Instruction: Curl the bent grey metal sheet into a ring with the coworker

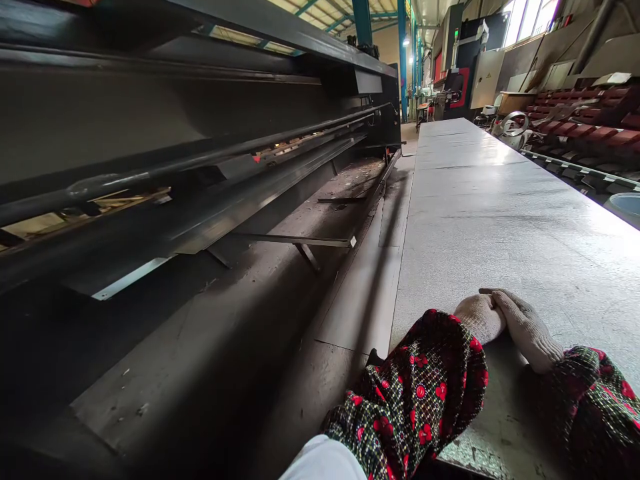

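Two hands in white knit gloves, the left hand [479,317] under the right hand [525,329], rested together on a long grey galvanised steel sheet [500,200] beside a black shearing machine [165,147].

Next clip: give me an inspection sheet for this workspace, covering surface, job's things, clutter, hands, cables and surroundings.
Surface: long grey metal sheet, matt, with glare at its far end.
Job's things: that sheet only; nothing is held.
Clutter: dark strip on the floor plate beside the sheet; red parts and a blue tub on the right.
Hands: both gloved and resting on the sheet; the right hand lies partly over the left hand.
Cables: nothing seen.
Surroundings: long dark machine on the left, teal columns, red-and-black machine at the far end.
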Available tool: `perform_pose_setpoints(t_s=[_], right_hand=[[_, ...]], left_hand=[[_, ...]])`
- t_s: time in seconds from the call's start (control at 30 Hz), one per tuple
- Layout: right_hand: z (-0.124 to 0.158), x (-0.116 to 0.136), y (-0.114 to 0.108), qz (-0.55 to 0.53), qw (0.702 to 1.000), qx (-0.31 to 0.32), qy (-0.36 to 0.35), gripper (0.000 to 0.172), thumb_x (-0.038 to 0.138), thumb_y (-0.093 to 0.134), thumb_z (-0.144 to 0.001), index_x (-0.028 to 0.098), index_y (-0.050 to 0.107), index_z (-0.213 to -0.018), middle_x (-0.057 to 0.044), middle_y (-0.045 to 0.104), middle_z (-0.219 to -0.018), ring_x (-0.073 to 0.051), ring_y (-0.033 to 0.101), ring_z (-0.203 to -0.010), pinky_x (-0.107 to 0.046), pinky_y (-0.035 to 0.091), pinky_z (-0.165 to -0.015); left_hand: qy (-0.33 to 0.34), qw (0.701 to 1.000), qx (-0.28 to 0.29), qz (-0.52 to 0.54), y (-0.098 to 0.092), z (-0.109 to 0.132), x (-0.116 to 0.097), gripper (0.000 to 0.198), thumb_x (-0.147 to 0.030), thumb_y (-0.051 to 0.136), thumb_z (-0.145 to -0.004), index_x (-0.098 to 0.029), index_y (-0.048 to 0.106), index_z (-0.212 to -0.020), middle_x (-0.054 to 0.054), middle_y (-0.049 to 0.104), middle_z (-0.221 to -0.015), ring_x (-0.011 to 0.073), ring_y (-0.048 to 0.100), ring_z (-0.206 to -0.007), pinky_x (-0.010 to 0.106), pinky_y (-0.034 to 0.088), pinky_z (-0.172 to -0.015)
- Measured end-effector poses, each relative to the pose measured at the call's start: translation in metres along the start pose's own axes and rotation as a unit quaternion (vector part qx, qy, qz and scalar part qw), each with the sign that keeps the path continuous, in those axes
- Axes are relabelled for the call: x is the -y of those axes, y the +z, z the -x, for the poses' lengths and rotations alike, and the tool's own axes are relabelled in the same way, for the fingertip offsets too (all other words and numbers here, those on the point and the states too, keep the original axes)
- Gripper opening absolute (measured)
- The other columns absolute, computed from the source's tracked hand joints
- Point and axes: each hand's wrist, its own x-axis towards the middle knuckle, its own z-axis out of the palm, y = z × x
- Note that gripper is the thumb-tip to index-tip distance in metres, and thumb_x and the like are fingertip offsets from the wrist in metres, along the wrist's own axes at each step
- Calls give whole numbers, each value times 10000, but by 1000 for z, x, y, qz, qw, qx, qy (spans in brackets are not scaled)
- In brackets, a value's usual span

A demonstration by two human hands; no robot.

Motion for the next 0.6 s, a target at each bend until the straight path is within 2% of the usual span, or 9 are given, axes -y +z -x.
perform_pose_setpoints(t_s=[0.6], right_hand=[[1, 8, 1, 2, 1000, -12, 5, 428, 459, 380, -838, 228, 642, -1086, -39, 657, -1096, -215, 575, -1034, -336, 408, -953]], left_hand=[[-18, 1000, 4, 4, 0, 0, 0, 455, -470, 336, -823, -238, 642, -1066, 71, 683, -953, 210, 618, -858, 293, 486, -733]])
